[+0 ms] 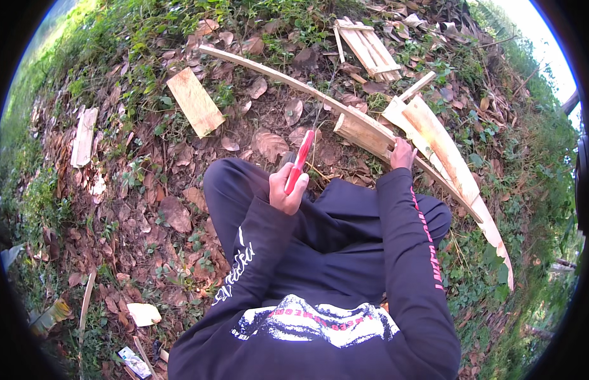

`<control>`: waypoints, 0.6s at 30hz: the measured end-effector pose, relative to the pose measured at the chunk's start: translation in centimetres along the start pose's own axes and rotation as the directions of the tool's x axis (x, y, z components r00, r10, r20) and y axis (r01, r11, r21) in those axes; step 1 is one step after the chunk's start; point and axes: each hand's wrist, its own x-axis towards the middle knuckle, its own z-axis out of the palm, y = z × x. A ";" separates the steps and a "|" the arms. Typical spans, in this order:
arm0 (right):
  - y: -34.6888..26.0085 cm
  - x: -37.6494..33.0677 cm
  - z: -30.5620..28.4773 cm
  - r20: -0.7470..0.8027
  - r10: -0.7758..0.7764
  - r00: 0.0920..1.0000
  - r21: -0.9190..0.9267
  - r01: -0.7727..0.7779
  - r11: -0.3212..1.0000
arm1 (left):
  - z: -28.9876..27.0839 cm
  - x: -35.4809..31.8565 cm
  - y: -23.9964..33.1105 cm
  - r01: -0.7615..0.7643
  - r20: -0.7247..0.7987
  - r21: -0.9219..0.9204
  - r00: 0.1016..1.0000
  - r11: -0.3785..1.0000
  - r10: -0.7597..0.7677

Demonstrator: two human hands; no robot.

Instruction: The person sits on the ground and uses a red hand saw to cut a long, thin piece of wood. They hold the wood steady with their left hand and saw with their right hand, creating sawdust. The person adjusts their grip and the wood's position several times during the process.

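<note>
1. Gripping a red-handled tool (300, 159) at centre frame, my left hand (287, 189) has its fingers wrapped tight around the handle, which points up the frame.
2. I see my right hand (402, 154), right of centre, pressed down on a short wooden block (363, 134); its fingers curl over the block's end.
3. I note that the block lies against a long thin slat (275, 73) running from upper centre down to the right.
4. I spot a flat board (194, 101) lying apart on the leaf litter, upper left.
</note>
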 end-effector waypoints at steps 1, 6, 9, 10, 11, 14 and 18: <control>0.4 0.1 0.1 0.006 0.002 1.000 0.010 -0.002 1.000 | 0.1 -0.1 -0.1 0.012 0.001 -0.007 1.000 1.000 -0.012; 1.4 -0.1 1.2 0.059 0.093 0.994 0.136 -0.100 0.986 | 0.4 0.0 -0.3 0.054 0.014 -0.001 0.998 0.999 -0.054; 1.6 -0.2 1.6 0.038 0.106 0.994 0.198 -0.111 0.974 | 0.6 0.1 -0.3 0.077 0.026 0.048 0.997 0.996 -0.078; 1.8 -0.2 1.5 0.066 0.118 0.991 0.227 -0.130 0.965 | 0.8 0.1 -0.3 0.099 0.019 0.040 0.995 0.994 -0.100; 2.0 -0.1 1.5 0.093 0.130 0.987 0.254 -0.150 0.955 | 1.0 0.1 -0.4 0.121 0.013 0.031 0.993 0.992 -0.121; 0.7 -0.4 0.6 0.053 0.108 0.993 0.221 -0.117 0.968 | 0.7 0.0 -0.8 0.160 -0.006 0.023 0.987 0.987 -0.160; 1.3 -0.2 0.2 0.054 0.074 0.996 0.300 -0.087 0.950 | 0.6 -0.2 -1.3 0.187 0.015 0.011 0.982 0.982 -0.187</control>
